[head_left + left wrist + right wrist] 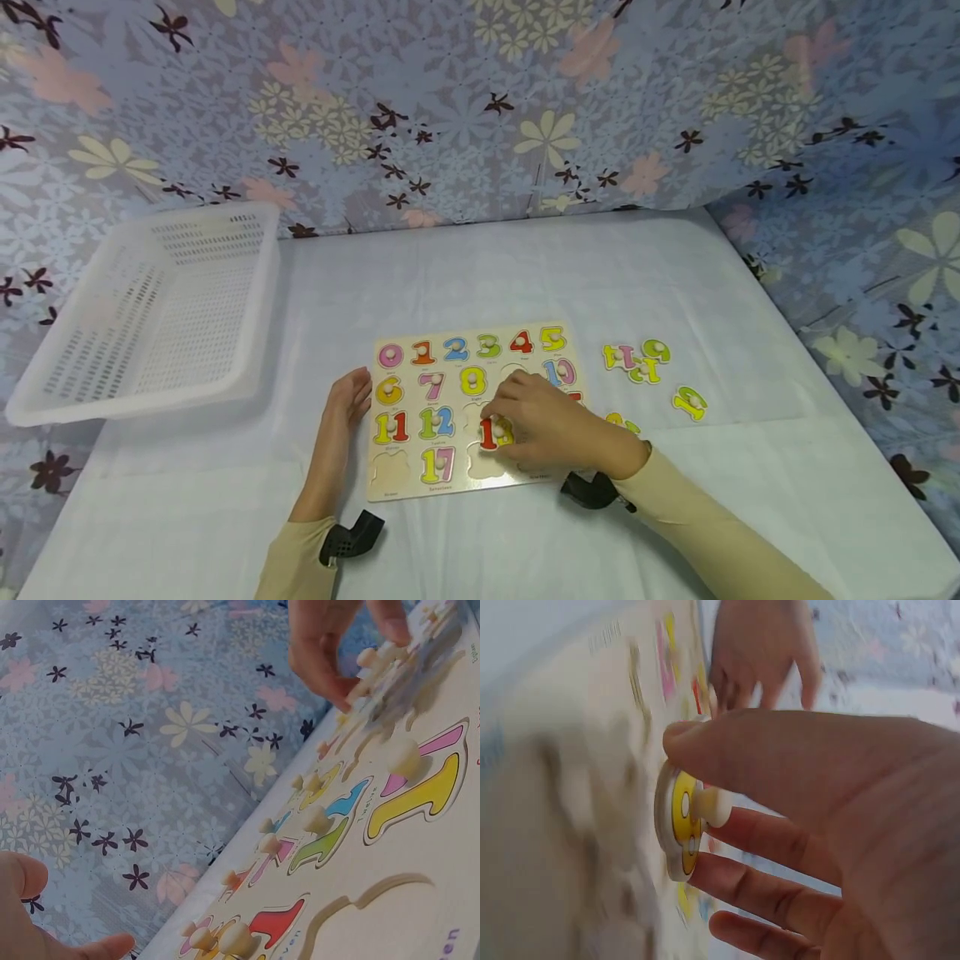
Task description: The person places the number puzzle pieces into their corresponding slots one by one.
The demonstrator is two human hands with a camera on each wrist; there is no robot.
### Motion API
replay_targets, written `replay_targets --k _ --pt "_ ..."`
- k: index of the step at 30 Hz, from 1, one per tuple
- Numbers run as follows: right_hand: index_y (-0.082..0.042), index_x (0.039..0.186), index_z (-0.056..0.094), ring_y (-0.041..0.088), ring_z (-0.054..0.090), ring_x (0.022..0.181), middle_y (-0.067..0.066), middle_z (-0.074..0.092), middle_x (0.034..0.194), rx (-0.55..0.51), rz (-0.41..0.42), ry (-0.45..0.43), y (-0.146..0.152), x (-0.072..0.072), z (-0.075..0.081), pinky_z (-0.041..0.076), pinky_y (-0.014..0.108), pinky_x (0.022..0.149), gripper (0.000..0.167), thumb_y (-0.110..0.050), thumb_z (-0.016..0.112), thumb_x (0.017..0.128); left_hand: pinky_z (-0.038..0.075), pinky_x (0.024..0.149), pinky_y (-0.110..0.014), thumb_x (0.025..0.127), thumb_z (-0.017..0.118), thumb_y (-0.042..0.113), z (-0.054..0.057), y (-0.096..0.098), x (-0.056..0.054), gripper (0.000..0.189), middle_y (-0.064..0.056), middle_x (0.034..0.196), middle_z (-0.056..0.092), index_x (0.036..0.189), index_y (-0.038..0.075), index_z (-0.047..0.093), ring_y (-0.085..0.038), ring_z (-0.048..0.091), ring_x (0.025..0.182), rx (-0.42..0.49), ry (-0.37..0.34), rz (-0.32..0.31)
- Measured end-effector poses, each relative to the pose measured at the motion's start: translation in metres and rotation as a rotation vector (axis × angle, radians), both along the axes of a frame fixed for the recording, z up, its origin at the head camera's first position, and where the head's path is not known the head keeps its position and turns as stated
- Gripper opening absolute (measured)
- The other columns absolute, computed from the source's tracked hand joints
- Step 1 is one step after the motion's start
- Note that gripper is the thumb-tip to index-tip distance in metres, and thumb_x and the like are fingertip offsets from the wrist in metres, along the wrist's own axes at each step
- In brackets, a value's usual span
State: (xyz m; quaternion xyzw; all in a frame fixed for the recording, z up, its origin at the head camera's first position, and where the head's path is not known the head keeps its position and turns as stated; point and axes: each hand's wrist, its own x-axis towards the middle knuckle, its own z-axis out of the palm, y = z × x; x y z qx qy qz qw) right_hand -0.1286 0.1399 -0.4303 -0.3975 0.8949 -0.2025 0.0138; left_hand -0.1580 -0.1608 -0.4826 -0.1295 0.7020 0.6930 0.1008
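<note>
White table (465,275): one board (390,473); right grip (551,421) holds one piece (495,434).

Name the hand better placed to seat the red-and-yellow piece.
Right, likely: the right hand holds that piece over the board; the left hand is beside the board's left edge.

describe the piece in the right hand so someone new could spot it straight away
A white-covered table holds a pale, rectangular wooden number board. Over its lower half, the right hand holds a flat, knobbed number piece. Its red 1 and yellow 8 set it apart from the yellow-and-pink 17 seated nearby.
</note>
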Motion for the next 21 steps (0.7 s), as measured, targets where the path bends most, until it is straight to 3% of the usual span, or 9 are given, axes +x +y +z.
replay_targets --k 2,5,7,13,16,21 --pt "-0.014 0.106 0.070 0.015 0.049 0.103 -0.004 0.061 0.102 0.017 0.024 -0.008 -0.008 0.005 -0.003 0.043 0.033 0.091 0.039 -0.036 0.079 0.076 0.033 0.109 -0.024 0.098 0.032 0.061 0.007 0.002 0.012 0.075 -0.012 0.152 0.034 0.148 0.005 0.031 -0.023 0.036 0.137 -0.026 0.083 -0.021" --pt "-0.016 0.107 0.070 0.014 0.048 0.103 -0.006 0.060 0.102 0.051 0.044 -0.018 -0.014 0.009 -0.007 0.042 0.032 0.091 0.038 -0.037 0.078 0.076 0.034 0.107 -0.021 0.096 0.033 0.064 0.016 0.005 0.020 0.080 -0.015 0.152 0.034 0.147 0.003 0.032 -0.025 0.036 0.137 -0.043 0.143 -0.040" --pt "-0.016 0.107 0.070 0.014 0.048 0.102 -0.006 0.059 0.101 0.066 0.049 -0.013 -0.016 0.011 -0.009 0.041 0.033 0.091 0.038 -0.035 0.079 0.075 0.035 0.105 -0.018 0.096 0.033 0.064 0.018 0.006 0.021 0.078 -0.015 0.152 0.035 0.147 0.004 0.033 -0.024 0.037 0.136 -0.052 0.147 -0.040" --pt "-0.017 0.107 0.070 0.014 0.047 0.101 -0.007 0.058 0.100 0.073 0.047 -0.014 -0.018 0.012 -0.009 0.040 0.033 0.093 0.039 -0.034 0.081 0.074 0.029 0.113 -0.034 0.104 0.027 0.047 0.027 0.007 0.026 0.062 -0.015 0.151 0.035 0.147 0.003 0.031 -0.026 0.035 0.137 -0.089 0.191 -0.077" --pt "-0.017 0.108 0.070 0.014 0.047 0.101 -0.006 0.058 0.101 0.081 0.048 -0.009 -0.018 0.012 -0.009 0.041 0.033 0.093 0.040 -0.036 0.081 0.074 0.026 0.114 -0.038 0.105 0.026 0.044 0.027 0.006 0.027 0.060 -0.017 0.151 0.033 0.147 0.001 0.029 -0.027 0.033 0.138 -0.076 0.210 -0.097" --pt "-0.016 0.109 0.071 0.015 0.047 0.102 -0.005 0.059 0.102 0.094 0.056 0.002 -0.018 0.014 -0.008 0.041 0.033 0.093 0.045 -0.043 0.081 0.074 0.029 0.113 -0.035 0.104 0.026 0.045 0.023 0.005 0.027 0.061 -0.018 0.149 0.035 0.146 0.001 0.031 -0.027 0.034 0.137 -0.085 0.238 -0.085"
